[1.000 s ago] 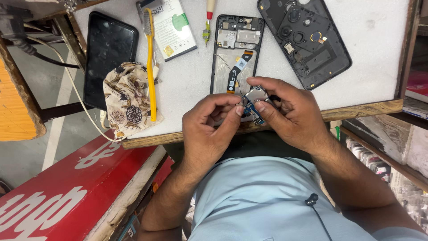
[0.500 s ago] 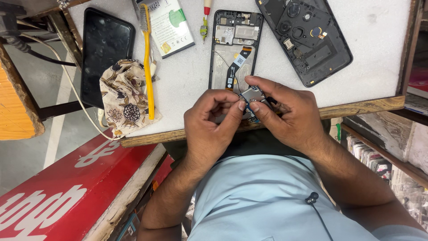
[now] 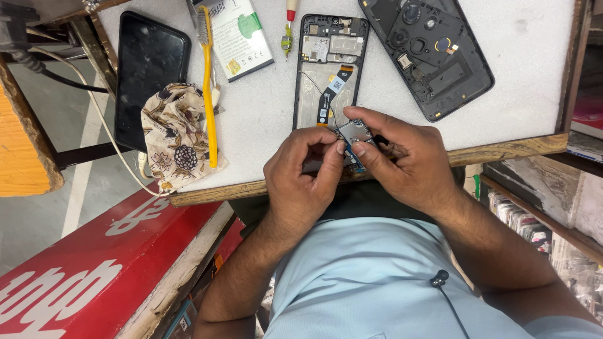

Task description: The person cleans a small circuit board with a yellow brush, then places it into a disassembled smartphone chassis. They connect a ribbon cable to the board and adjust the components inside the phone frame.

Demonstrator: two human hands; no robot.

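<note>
White worktop (image 3: 270,119); both hands pinch small circuit board (image 3: 353,133).

Two hands work at the near table edge, the left hand (image 3: 304,169) and the right hand (image 3: 408,160), sharing one small circuit board (image 3: 353,135). Farther off lie one open phone frame (image 3: 331,69), one black back cover (image 3: 427,53), one dark phone (image 3: 151,69), one battery (image 3: 239,34), one yellow toothbrush (image 3: 208,81), one screwdriver (image 3: 289,25) and one floral cloth (image 3: 176,135).

Light blue shirt, forearms bare; small black clip microphone on chest, thin black cable trailing down.
</note>
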